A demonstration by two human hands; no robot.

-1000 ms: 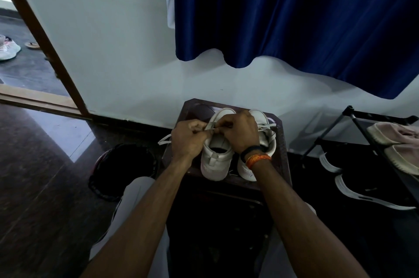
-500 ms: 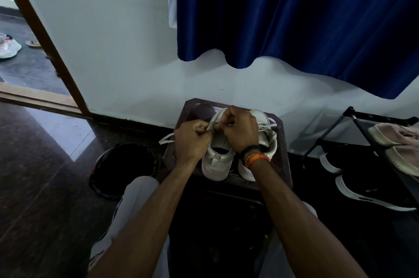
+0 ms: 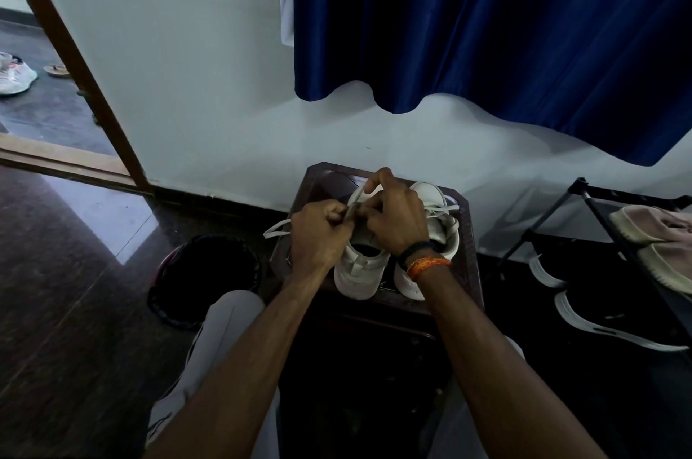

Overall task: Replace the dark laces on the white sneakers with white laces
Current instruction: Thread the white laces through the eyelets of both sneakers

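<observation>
Pinching white lace (image 3: pixel 352 209) over left sneaker (image 3: pixel 361 263) with curled left hand (image 3: pixel 318 237) and right hand (image 3: pixel 397 218); no legible branding on either sneaker.

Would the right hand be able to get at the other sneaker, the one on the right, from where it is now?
Probably yes. The right hand is pinching the lace on the left sneaker, and the right sneaker sits directly beside it on the stool, with nothing between. It would need to let go first.
</observation>
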